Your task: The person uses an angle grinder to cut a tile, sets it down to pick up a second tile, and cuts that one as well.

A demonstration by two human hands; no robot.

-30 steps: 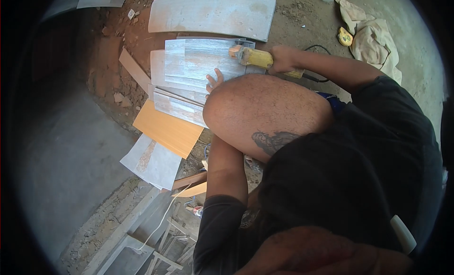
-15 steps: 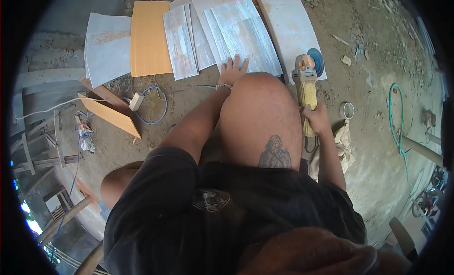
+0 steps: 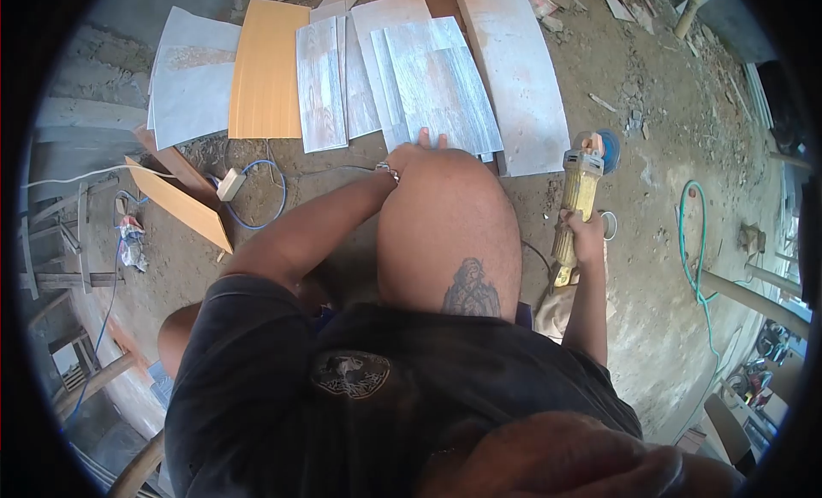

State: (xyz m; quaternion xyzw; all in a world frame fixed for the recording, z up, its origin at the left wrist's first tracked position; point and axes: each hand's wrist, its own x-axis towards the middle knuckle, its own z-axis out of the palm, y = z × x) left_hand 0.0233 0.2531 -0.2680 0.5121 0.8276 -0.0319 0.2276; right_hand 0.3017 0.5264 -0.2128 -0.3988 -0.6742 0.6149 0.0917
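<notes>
In the head view my right hand point(image 3: 586, 236) is wrapped around the yellow body of an angle grinder point(image 3: 580, 190). Its blue disc point(image 3: 609, 151) points up and away, off to the right of the boards and apart from them. My left hand point(image 3: 409, 150) rests at the near edge of a grey wood-grain tile point(image 3: 447, 87), with a couple of fingertips stretched onto its surface. My raised knee hides part of that hand. Beneath this tile lie other similar pieces, overlapping.
A long pale board point(image 3: 518, 78) lies right of the tiles; orange-brown panels point(image 3: 267, 70) and grey sheets point(image 3: 195, 78) lie left. A white extension socket point(image 3: 229, 184) with blue cable sits on the dirt floor. A green hose point(image 3: 703, 241) runs at right, near a white ring point(image 3: 610, 226).
My right hand has carried the grinder to the right, away from the long board. My left hand has slid back toward my knee, with fewer fingers showing. The view has shifted slightly.
</notes>
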